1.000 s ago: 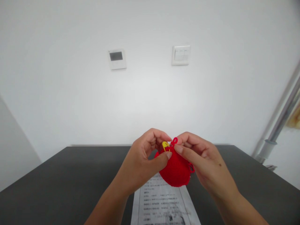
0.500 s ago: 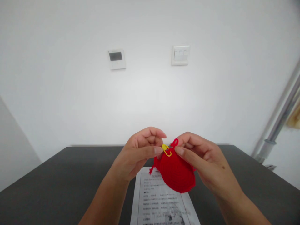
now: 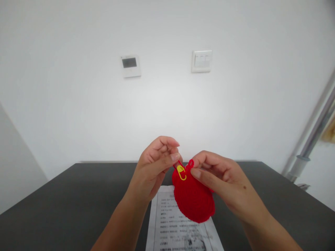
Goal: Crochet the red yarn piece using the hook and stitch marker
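A red crocheted piece (image 3: 194,200) with a rounded shape hangs over the table between my hands. Pinched at its top edge by my right hand (image 3: 220,174), it shows a small red yarn loop (image 3: 191,163) beside the thumb. A yellow locking stitch marker (image 3: 181,173), its hook end unfastened, hangs near the upper left of the piece. My left hand (image 3: 159,164) pinches a strand of red yarn (image 3: 178,164) between thumb and fingertips just above the marker. Whether the marker is hooked through a stitch I cannot tell.
Below the hands a printed sheet of paper (image 3: 180,232) lies on the dark table (image 3: 110,195). On the white wall behind are a thermostat panel (image 3: 130,66) and a switch plate (image 3: 201,61). A grey pipe (image 3: 311,139) stands at the right.
My left hand has moved slightly up and left, now pulling a red strand taut. The crocheted piece and my right hand have dropped a little; the yellow marker hangs free of the left fingers.
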{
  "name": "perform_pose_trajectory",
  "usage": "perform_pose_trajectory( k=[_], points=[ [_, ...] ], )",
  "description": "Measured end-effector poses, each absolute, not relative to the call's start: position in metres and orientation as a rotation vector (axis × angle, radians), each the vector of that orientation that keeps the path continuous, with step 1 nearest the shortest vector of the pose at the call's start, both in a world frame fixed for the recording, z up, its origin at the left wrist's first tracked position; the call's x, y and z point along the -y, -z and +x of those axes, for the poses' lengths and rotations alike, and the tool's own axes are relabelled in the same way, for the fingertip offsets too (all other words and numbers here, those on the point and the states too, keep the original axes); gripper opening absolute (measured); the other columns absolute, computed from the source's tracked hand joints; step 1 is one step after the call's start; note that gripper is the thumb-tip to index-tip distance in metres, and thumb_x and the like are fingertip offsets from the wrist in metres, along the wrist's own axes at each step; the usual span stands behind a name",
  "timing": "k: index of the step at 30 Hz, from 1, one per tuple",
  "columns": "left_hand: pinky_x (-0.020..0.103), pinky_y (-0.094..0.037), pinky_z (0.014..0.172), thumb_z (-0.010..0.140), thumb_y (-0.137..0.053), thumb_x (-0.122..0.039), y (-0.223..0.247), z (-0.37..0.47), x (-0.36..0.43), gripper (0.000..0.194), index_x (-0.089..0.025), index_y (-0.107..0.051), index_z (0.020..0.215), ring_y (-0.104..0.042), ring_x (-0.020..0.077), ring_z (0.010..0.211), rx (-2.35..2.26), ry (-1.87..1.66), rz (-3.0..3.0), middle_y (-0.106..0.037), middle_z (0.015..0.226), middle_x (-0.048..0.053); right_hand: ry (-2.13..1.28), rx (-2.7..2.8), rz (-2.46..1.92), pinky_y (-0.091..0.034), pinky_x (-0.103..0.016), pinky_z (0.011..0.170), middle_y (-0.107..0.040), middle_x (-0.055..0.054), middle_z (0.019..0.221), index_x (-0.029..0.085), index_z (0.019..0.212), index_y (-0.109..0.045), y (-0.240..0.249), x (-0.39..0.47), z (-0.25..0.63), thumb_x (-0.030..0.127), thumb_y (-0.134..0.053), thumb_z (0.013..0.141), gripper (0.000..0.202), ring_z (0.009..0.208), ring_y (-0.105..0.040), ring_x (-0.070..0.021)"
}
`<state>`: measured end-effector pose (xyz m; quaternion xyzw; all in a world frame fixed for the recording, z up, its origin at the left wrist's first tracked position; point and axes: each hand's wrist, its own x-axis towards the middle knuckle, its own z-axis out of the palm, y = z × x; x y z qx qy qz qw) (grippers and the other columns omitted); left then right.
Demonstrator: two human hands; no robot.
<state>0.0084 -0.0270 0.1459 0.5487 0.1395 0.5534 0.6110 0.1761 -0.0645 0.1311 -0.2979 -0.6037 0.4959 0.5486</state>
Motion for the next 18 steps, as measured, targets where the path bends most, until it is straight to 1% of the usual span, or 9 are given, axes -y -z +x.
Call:
perform_pose_trajectory(
  k=[10, 14, 18],
  points=[
    [0.017, -0.038, 0.051, 0.075, -0.082, -0.019, -0.1432, 0.0097, 0.024, 0.016, -0.018, -0.068, 0.083, -0.051, 0.0061, 0.054, -0.407, -1.328, 1.338, -0.059, 0.065, -0.005, -1.183, 1.419, -0.698, -0.041, -0.02, 0.05, -0.066, 0.001, 0.065, 0.019, 0.079, -0.07, -0.1312, 0.0632, 0.1767, 0.032, -0.074, 0.087, 0.016, 0.052, -0.052, -0.009],
    [0.017, -0.038, 0.054, 0.076, -0.082, -0.019, -0.1406, 0.0144, 0.0232, 0.014, -0.018, -0.069, 0.083, -0.05, 0.0063, 0.058, -0.449, -1.337, 1.368, -0.06, 0.068, -0.005, -1.194, 1.449, -0.695, -0.039, -0.019, 0.05, -0.066, 0.001, 0.067, 0.019, 0.079, -0.069, -0.1318, 0.0651, 0.1758, 0.03, -0.073, 0.088, 0.015, 0.054, -0.052, -0.0084],
    [0.019, -0.041, 0.059, 0.071, -0.085, -0.02, -0.1391, 0.0179, 0.0253, 0.019, -0.018, -0.068, 0.079, -0.054, 0.009, 0.062, -0.475, -1.301, 1.403, -0.063, 0.069, -0.003, -1.107, 1.365, -0.701, -0.041, -0.02, 0.051, -0.066, 0.001, 0.067, 0.02, 0.078, -0.07, -0.1315, 0.0664, 0.173, 0.031, -0.073, 0.087, 0.014, 0.054, -0.052, -0.0089]
  ],
)
